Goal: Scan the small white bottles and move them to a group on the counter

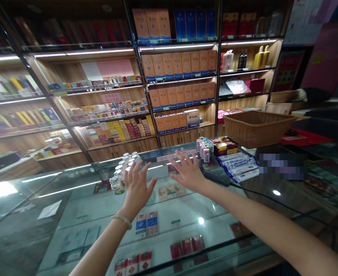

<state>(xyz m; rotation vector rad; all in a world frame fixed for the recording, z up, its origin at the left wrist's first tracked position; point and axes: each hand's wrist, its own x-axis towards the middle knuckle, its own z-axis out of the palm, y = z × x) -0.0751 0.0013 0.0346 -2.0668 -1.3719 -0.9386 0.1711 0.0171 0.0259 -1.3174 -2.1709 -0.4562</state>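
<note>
My left hand (136,188) is held out over the glass counter (99,205), fingers spread and nothing in it; a pale bracelet circles the wrist. Just behind and left of it stands a cluster of small clear bottles with white caps (125,165), partly covered by the fingers. My right hand (188,171) is likewise stretched out with fingers apart and empty. Close to its wrist lies a black handheld device (217,177) with a cable. Beyond that hand is a group of small colourful cylinders (205,148). Whether either hand touches the glass, I cannot tell.
Blue-and-white packets (239,166) and red-and-yellow packs (225,145) lie on the right, before a wicker basket (258,128). Under the glass are several cigarette-like packs (147,224). Lit shelves (183,97) with boxes and bottles line the back wall.
</note>
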